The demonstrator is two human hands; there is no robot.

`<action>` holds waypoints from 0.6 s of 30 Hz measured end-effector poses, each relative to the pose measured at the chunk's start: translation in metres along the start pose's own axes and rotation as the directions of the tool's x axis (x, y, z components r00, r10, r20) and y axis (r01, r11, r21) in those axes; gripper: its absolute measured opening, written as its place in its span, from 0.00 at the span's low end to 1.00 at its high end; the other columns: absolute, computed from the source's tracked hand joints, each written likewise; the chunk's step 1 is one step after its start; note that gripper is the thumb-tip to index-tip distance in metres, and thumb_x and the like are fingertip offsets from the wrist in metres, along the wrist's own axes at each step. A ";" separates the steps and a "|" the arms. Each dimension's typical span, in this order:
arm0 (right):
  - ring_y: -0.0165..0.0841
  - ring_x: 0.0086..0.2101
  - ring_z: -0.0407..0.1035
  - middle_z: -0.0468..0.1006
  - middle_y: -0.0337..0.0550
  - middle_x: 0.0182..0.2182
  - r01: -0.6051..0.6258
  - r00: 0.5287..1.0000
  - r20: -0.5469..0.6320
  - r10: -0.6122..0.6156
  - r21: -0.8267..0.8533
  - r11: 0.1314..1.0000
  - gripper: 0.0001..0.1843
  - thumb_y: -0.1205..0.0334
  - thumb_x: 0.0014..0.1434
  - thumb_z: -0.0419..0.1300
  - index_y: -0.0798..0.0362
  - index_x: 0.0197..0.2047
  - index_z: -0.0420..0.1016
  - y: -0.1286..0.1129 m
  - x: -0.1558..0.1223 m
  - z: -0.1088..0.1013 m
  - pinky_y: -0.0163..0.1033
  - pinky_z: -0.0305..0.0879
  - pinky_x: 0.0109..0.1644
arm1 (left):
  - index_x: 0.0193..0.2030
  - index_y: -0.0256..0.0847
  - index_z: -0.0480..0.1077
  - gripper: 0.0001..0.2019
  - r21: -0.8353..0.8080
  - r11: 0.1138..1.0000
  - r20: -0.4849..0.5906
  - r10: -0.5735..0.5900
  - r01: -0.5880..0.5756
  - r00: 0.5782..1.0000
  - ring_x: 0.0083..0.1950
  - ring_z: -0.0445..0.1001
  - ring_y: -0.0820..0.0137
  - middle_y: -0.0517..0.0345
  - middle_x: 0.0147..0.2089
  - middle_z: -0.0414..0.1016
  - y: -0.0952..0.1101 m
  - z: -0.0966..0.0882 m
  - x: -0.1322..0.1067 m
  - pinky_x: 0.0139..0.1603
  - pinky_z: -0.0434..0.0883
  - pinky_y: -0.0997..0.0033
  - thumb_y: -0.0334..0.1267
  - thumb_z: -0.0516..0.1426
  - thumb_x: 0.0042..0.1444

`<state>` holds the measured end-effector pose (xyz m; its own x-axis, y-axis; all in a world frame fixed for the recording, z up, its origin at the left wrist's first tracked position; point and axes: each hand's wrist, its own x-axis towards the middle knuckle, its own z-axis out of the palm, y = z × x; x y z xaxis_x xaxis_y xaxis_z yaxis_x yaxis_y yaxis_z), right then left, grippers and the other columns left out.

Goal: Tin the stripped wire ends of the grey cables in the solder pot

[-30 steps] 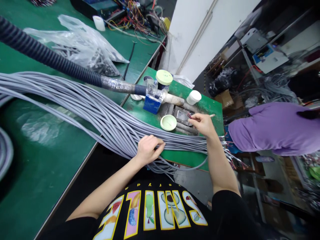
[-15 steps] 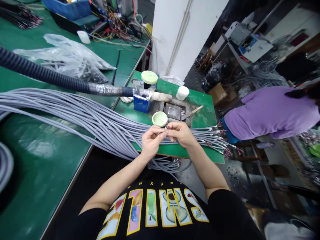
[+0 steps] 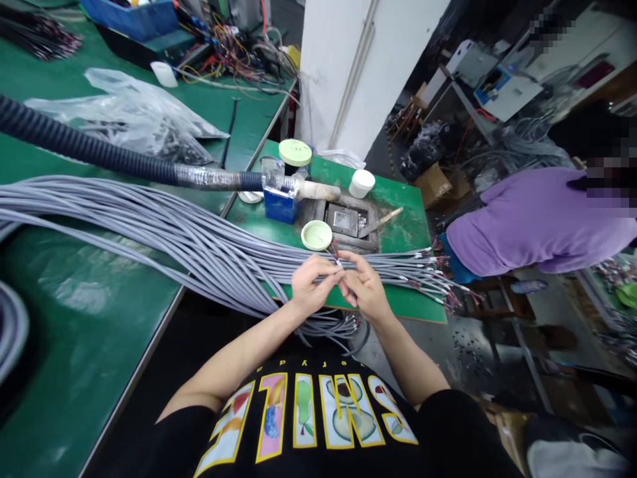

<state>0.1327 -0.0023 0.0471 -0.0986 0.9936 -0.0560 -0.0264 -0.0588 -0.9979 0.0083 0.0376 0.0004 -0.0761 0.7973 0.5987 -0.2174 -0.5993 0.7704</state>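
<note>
My left hand (image 3: 314,284) and my right hand (image 3: 365,285) meet over the near edge of the small green bench, fingers pinched together. Between them they grip the end of a cable (image 3: 339,261), its thin red and dark wires fanning upward. The pinched part of the cable is covered by my fingers. A thick bundle of grey cables (image 3: 219,245) runs beneath and behind my hands, with stripped, coloured wire ends (image 3: 442,279) at the right. Just beyond my fingertips sits a pale green round dish (image 3: 317,235).
Behind the dish lie a solder pot (image 3: 344,221) and a flat scraper (image 3: 382,222). A black hose (image 3: 124,159) ends above a blue box (image 3: 280,204). A white tub (image 3: 361,183) and a green-lidded jar (image 3: 295,153) stand farther back. Someone in purple (image 3: 542,222) is at the right.
Both hands have shifted slightly right and nearer to me, and the fingers have changed their hold. The cable's wire ends now point up more plainly above the fingers.
</note>
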 end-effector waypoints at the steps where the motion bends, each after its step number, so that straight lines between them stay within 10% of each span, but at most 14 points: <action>1: 0.20 0.12 0.50 0.66 0.27 0.18 0.001 1.000 -0.021 -0.001 0.032 0.999 0.25 0.53 0.59 0.57 0.48 0.58 0.59 0.001 -0.001 0.001 0.28 0.45 0.14 | 0.30 0.42 0.76 0.03 -0.027 0.998 -0.004 -0.056 0.056 0.998 0.30 0.73 0.74 0.61 0.28 0.76 0.000 0.001 -0.001 0.35 0.70 0.72 0.34 0.65 0.47; 6: 0.20 0.12 0.52 0.68 0.27 0.19 -0.007 0.998 -0.058 0.011 0.061 0.998 0.28 0.53 0.59 0.58 0.47 0.60 0.56 0.005 -0.007 -0.001 0.27 0.46 0.14 | 0.43 0.42 0.76 0.19 -0.365 0.764 0.080 -0.544 0.532 0.835 0.33 0.74 0.74 0.56 0.37 0.78 -0.004 0.005 -0.009 0.36 0.70 0.73 0.45 0.66 0.45; 10: 0.24 0.15 0.61 0.71 0.31 0.20 -0.030 0.998 0.051 0.039 -0.154 0.988 0.23 0.52 0.59 0.57 0.50 0.55 0.64 0.000 -0.007 -0.010 0.30 0.57 0.19 | 0.36 0.38 0.78 0.16 -0.386 0.567 0.284 -0.677 0.728 0.679 0.31 0.73 0.72 0.56 0.32 0.78 -0.003 0.005 -0.015 0.37 0.70 0.71 0.49 0.64 0.47; 18: 0.27 0.25 0.63 0.69 0.38 0.24 0.249 0.956 0.038 -0.291 -0.625 0.739 0.07 0.59 0.53 0.63 0.54 0.30 0.78 -0.034 0.013 -0.020 0.34 0.61 0.29 | 0.27 0.35 0.75 0.15 -0.335 0.546 0.439 -0.630 0.768 0.640 0.30 0.72 0.72 0.57 0.26 0.76 0.009 0.008 -0.015 0.40 0.69 0.70 0.48 0.65 0.46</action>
<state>0.1525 0.0144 0.0793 -0.1240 0.9634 0.2379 0.5778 0.2650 -0.7720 0.0153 0.0195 -0.0003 0.5156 0.8568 -0.0062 -0.5032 0.3087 0.8071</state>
